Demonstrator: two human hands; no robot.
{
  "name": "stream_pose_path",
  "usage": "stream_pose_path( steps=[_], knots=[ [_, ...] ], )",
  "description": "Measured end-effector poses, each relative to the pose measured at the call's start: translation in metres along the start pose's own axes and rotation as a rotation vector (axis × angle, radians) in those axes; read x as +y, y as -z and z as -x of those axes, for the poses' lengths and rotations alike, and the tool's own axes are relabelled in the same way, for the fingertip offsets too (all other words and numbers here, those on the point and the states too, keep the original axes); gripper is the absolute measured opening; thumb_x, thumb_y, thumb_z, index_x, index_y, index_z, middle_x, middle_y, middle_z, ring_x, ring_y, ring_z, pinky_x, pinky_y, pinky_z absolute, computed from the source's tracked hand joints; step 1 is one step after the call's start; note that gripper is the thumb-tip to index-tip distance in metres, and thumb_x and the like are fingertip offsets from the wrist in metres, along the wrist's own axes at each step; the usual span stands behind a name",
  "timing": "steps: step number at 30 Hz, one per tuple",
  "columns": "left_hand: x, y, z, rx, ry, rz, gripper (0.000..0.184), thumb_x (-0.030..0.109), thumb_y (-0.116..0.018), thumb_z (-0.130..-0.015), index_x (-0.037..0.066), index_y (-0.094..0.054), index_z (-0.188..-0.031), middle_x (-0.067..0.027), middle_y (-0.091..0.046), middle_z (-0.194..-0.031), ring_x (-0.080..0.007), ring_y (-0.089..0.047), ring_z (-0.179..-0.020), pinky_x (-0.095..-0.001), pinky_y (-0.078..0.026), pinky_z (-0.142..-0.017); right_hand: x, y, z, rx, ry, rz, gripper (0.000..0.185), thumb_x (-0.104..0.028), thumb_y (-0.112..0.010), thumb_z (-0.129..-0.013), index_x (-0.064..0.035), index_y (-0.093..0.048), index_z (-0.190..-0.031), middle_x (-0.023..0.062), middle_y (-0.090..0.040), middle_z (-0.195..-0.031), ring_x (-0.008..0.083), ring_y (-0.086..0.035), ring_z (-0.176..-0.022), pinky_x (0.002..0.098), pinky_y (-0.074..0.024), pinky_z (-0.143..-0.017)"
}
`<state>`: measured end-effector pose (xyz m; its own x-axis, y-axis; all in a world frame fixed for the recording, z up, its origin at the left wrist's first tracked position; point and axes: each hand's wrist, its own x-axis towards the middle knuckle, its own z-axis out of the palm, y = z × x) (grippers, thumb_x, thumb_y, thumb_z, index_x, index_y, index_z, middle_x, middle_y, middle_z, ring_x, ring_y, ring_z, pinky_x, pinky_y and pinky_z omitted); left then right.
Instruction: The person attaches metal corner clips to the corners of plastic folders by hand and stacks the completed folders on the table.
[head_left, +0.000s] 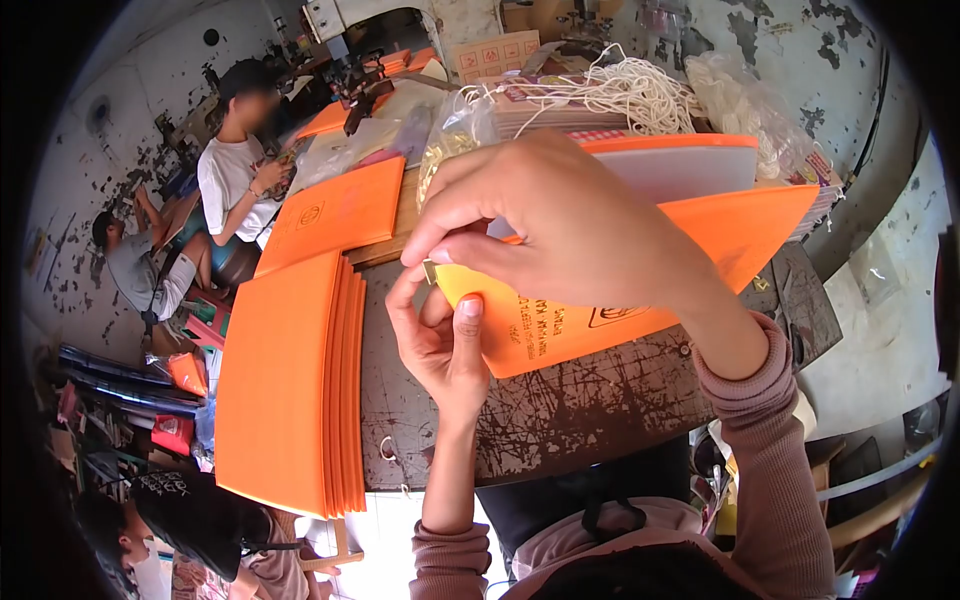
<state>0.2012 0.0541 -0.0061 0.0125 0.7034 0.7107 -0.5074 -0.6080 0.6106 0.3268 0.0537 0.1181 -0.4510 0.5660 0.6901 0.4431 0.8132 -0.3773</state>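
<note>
An orange folder (555, 338) with dark printed lettering and an emblem stands tilted over the table, its covers spread apart. My left hand (440, 345) grips its near-left corner, thumb on the printed cover and fingers behind. On that corner sits a small gold-coloured metal corner piece (430, 271). Above it, my right hand (550, 215) is closed, with thumb and forefinger pinched at the metal piece. Whether the piece is fully seated on the corner I cannot tell. My right hand hides part of the folder's upper edge.
Left of my hands lies a stack of orange folders (285, 385), with another printed folder (335, 215) behind. A clear bag of gold-coloured pieces (460, 135) and white cord (630, 95) lie at the back. The table (590, 410) is scratched. Several people are on the left.
</note>
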Motion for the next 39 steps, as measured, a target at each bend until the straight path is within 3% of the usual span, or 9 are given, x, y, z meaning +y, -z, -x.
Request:
stream_pose_path(
  steps=[3,6,12,14,18,27,30,32,39],
  knots=[
    [0.001,-0.004,-0.001,0.039,-0.045,-0.034,0.056,0.003,-0.053,-0.089,0.001,-0.023,-0.135,-0.0159,-0.057,-0.112,-0.0174,-0.054,-0.105,-0.031,-0.039,-0.093,0.0,0.004,0.001,-0.053,0.043,-0.008,0.016,-0.004,-0.056,-0.071,-0.002,-0.069,-0.08,0.0145,-0.063,-0.067,0.0249,-0.062,-0.061,0.033,-0.0479,-0.061],
    [-0.001,0.001,-0.003,0.087,-0.147,-0.251,0.061,-0.001,-0.057,-0.085,-0.002,-0.023,-0.135,-0.0176,-0.058,-0.106,-0.0174,-0.058,-0.096,-0.0278,-0.046,-0.084,-0.002,0.006,0.002,-0.098,0.018,0.014,0.015,-0.003,-0.055,-0.071,-0.0013,-0.067,-0.079,0.0143,-0.061,-0.065,0.026,-0.061,-0.062,0.0343,-0.0476,-0.062],
    [-0.003,0.005,-0.002,0.038,-0.204,-0.364,0.056,-0.003,-0.057,-0.084,-0.002,-0.029,-0.133,-0.018,-0.057,-0.11,-0.0202,-0.057,-0.102,-0.0294,-0.047,-0.086,0.006,0.007,0.011,0.005,0.097,0.052,0.006,-0.003,-0.058,-0.073,0.001,-0.06,-0.076,0.0134,-0.058,-0.061,0.0281,-0.059,-0.061,0.0361,-0.0458,-0.058],
    [-0.005,0.005,-0.001,0.055,-0.226,-0.37,0.053,-0.004,-0.057,-0.084,-0.003,-0.032,-0.132,-0.0193,-0.053,-0.117,-0.0223,-0.056,-0.104,-0.0311,-0.047,-0.088,0.003,0.01,0.012,-0.072,0.0,0.041,0.007,-0.004,-0.061,-0.073,0.0012,-0.06,-0.077,0.0126,-0.059,-0.065,0.0285,-0.059,-0.064,0.0373,-0.0451,-0.058],
    [-0.013,0.005,0.003,0.055,-0.254,-0.345,0.055,-0.004,-0.056,-0.084,-0.004,-0.03,-0.133,-0.02,-0.047,-0.124,-0.0244,-0.054,-0.108,-0.0341,-0.045,-0.091,0.008,0.009,0.016,-0.109,0.041,0.069,0.011,-0.006,-0.061,-0.073,0.0,-0.06,-0.083,0.0112,-0.061,-0.069,0.0292,-0.059,-0.064,0.0374,-0.0462,-0.059],
    [-0.016,0.002,0.008,0.073,-0.282,-0.413,0.06,-0.005,-0.057,-0.084,-0.003,-0.027,-0.136,-0.0192,-0.042,-0.128,-0.0248,-0.049,-0.113,-0.0386,-0.043,-0.095,0.01,0.01,0.017,-0.201,0.091,0.095,0.014,-0.007,-0.058,-0.076,-0.0024,-0.059,-0.089,0.0076,-0.061,-0.079,0.0268,-0.056,-0.076,0.0356,-0.0441,-0.081],
    [-0.017,0.002,0.007,0.075,-0.317,-0.386,0.056,-0.004,-0.056,-0.085,-0.003,-0.03,-0.134,-0.0196,-0.042,-0.128,-0.0258,-0.048,-0.114,-0.0396,-0.044,-0.094,0.014,0.011,0.016,-0.254,0.087,0.098,0.014,-0.008,-0.057,-0.077,-0.0031,-0.06,-0.09,0.0064,-0.061,-0.079,0.0263,-0.056,-0.079,0.0346,-0.0449,-0.079],
    [-0.017,0.001,0.007,0.089,-0.301,-0.383,0.053,-0.004,-0.055,-0.085,-0.003,-0.032,-0.133,-0.0198,-0.041,-0.129,-0.0262,-0.048,-0.114,-0.0401,-0.044,-0.094,0.02,0.008,0.016,-0.172,0.2,0.142,0.028,-0.005,-0.065,-0.071,-0.0059,-0.06,-0.099,0.0055,-0.062,-0.084,0.0236,-0.059,-0.071,0.035,-0.0465,-0.061],
    [-0.017,0.006,0.008,0.114,-0.278,-0.435,0.047,-0.004,-0.054,-0.086,-0.002,-0.036,-0.13,-0.0211,-0.04,-0.131,-0.0271,-0.048,-0.114,-0.0405,-0.045,-0.093,0.026,0.001,0.016,-0.025,0.254,0.12,0.021,-0.008,-0.066,-0.071,-0.0053,-0.062,-0.092,0.0053,-0.061,-0.079,0.0236,-0.058,-0.068,0.0337,-0.0457,-0.059]
  ],
)
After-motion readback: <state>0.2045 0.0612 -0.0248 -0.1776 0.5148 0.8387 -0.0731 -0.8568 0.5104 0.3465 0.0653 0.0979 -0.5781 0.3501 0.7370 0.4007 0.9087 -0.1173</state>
